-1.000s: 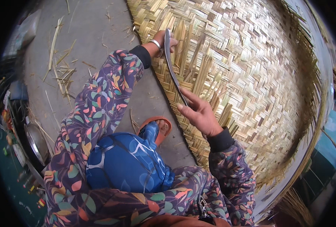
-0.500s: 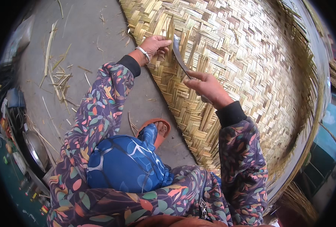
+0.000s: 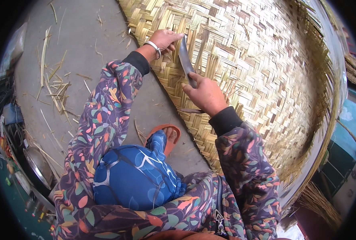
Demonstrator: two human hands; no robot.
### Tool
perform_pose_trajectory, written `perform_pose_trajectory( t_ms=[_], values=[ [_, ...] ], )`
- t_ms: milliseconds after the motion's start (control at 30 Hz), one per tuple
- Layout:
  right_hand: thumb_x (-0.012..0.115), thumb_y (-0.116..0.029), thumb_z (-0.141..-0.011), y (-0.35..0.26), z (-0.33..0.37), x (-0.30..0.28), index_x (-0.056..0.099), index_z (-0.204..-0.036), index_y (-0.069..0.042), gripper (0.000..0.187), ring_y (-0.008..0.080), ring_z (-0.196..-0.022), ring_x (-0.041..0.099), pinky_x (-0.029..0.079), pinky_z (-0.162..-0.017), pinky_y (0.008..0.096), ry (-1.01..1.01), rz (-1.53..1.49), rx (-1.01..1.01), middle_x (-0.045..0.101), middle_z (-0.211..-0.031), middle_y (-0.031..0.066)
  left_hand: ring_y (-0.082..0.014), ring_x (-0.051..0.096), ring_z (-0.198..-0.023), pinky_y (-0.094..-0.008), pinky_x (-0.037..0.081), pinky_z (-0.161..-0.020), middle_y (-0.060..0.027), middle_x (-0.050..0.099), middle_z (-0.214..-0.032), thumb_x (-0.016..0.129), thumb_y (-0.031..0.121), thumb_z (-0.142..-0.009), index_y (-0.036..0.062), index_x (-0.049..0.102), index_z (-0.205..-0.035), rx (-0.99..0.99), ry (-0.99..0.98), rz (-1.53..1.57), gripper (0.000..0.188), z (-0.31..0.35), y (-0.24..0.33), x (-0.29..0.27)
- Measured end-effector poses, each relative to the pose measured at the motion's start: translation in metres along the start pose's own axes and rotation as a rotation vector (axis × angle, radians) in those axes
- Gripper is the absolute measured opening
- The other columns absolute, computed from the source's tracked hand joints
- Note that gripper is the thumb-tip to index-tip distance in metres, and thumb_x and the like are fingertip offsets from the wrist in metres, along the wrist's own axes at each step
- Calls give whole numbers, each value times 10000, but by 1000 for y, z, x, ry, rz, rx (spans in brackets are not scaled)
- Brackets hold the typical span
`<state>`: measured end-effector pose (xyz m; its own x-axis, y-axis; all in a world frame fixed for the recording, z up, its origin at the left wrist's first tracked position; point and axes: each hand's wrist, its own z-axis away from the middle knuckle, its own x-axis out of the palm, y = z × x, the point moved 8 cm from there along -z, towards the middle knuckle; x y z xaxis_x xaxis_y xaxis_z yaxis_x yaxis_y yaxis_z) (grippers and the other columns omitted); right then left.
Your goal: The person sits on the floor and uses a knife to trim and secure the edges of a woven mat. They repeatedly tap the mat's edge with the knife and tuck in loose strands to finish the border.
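My right hand [image 3: 205,94] is wrapped round a knife [image 3: 185,60] with a dark, slightly curved blade. The end of its handle sticks out below my palm. The blade points away from me and lies over the edge area of a woven mat [image 3: 242,60] of pale yellow-brown strips. My left hand [image 3: 164,43], with a bracelet [image 3: 154,49] at its wrist, is closed in a pinch right by the blade's tip. What lies between its thumb and finger is too small to make out. Several loose strip ends stand up from the weave beside the blade.
Cut strip scraps [image 3: 57,90] litter the grey floor [image 3: 118,96] on the left. My foot in an orange sandal [image 3: 172,140] is close to the mat's near edge. A metal bowl [image 3: 38,166] stands at the far left. Unwoven fringe [image 3: 326,84] edges the mat's right side.
My right hand has shifted left, and the blade now shows more of its flat side. The upright strip seen between my left fingers and the blade no longer stands there. My left hand stays close by.
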<state>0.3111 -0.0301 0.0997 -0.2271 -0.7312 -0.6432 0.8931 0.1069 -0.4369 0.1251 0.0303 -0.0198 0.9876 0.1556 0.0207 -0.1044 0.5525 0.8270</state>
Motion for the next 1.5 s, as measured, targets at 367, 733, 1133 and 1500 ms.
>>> perform_pose_trajectory(
  t_ms=[367,733,1133,1500],
  values=[
    [594,-288,-815,0,-41,14,579,-1122,-97,361,365,-792,661,516,-693,474,279,133,-51,679,-811,167,-63,443,-405,-268,420,-411,54,452,-580,754,196,-789,103,561,-723,-307,43,131,224,19,-20,13],
    [502,-212,-842,-2,-44,22,555,-1232,-106,407,325,-801,677,530,-682,448,178,211,-26,690,-846,159,-162,584,-474,-333,434,-416,-63,618,-625,734,413,-782,35,622,-700,-133,84,-746,403,-37,4,-1],
    [493,-180,-854,3,0,14,567,-1193,-45,373,319,-657,672,520,-572,446,123,361,-138,676,-720,142,-328,639,-779,-442,502,-616,-100,653,-882,596,608,-796,116,570,-925,505,291,-1242,510,1,25,9],
    [686,-122,-821,44,117,0,449,-1370,-13,608,166,-1141,560,414,-975,280,-383,-783,-149,583,-1253,187,-224,624,-660,-362,506,-634,-48,653,-806,621,345,-877,107,602,-1074,602,271,-778,310,-1,39,12]
  ],
)
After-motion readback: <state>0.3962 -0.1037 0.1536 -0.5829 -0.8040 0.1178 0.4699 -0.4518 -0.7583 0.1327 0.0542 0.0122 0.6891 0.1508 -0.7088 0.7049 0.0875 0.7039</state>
